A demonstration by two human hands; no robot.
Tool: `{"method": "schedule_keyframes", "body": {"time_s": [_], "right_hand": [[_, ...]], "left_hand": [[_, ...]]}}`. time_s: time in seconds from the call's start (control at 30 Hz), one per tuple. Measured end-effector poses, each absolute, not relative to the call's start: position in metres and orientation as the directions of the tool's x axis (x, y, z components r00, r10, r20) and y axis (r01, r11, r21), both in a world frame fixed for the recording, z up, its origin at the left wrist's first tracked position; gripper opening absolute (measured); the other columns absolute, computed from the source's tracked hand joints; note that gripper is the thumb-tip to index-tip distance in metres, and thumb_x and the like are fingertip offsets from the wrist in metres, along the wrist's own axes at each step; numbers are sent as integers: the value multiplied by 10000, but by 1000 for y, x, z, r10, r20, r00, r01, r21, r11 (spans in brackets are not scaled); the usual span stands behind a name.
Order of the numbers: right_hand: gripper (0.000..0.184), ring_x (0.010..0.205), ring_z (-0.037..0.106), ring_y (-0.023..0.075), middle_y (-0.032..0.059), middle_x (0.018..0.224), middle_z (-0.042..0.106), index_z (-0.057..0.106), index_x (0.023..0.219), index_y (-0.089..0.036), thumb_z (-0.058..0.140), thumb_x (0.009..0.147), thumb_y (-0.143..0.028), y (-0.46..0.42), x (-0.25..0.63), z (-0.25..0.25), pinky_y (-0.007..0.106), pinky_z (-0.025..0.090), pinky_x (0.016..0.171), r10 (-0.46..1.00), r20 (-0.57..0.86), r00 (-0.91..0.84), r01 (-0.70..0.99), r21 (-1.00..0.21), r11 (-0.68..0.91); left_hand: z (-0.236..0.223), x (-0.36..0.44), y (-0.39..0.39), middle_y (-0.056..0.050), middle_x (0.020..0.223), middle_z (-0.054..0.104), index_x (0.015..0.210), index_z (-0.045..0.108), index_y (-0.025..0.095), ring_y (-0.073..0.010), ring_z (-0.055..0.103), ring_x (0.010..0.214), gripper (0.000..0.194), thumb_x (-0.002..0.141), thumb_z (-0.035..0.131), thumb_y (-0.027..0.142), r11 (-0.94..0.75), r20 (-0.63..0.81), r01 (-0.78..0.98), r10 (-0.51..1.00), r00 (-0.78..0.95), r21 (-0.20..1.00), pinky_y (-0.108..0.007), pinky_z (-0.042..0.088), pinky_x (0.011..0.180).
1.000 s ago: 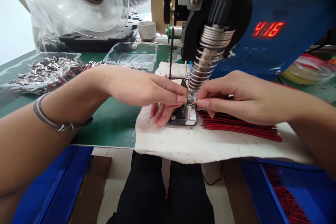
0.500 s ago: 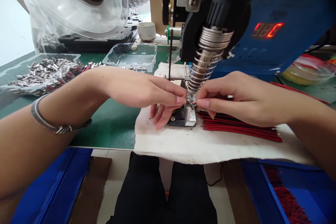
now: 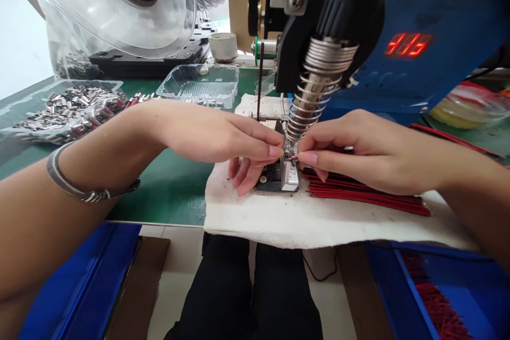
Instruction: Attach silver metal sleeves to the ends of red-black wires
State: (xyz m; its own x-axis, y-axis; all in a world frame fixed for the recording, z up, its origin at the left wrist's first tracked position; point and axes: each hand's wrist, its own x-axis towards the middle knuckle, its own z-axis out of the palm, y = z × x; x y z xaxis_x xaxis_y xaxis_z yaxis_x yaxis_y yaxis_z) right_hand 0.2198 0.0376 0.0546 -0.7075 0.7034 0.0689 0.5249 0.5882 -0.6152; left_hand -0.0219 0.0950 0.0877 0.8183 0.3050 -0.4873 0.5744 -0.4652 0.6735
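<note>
Pinches a mostly hidden red wire (image 3: 295,158) in a tight right-hand grip (image 3: 358,153); holds the left-hand grip (image 3: 217,137) closed beside the spring-wrapped shaft (image 3: 314,90), concealing any contents.

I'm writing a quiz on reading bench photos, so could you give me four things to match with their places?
1. Bracelet
2. Digits
3. Cloth
4. Wire bundle

A. Spread on the green table
B. Around the left arm
C. On the cloth, near the right hand
D. Lit on the blue machine

Pairs: 1-B, 2-D, 3-A, 4-C
</note>
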Motion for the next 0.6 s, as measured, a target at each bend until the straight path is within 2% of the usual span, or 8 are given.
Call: {"method": "schedule_keyframes", "body": {"time_s": [0.2,0.43,0.6], "right_hand": [[290,579,495,97,-26,670,625,672,878,-174,615,1044,-406,38,221,53,264,383,565,707,80,-703,521,-619,588],[320,577,507,99,-24,670,630,681,889,-177,567,1067,-417,39,221,51,267,383,561,702,99,-705,544,-559,625],[319,563,511,90,-34,674,632,688,915,-183,544,1090,-408,39,222,50,259,385,563,692,86,-717,569,-501,652]], "left_hand": [[85,-23,98,-50,784,778,750,629,193,-184,709,780,487,1138,369,329,-452,-477,561,295,828,693,-245,600,788],[86,-23,97,-39,758,743,749,539,205,-193,711,787,407,1104,395,342,-464,-469,567,319,824,681,-255,602,792],[85,-21,93,1,738,691,755,542,183,-143,668,778,414,1083,381,377,-541,-442,565,352,825,623,-205,549,783]]}}
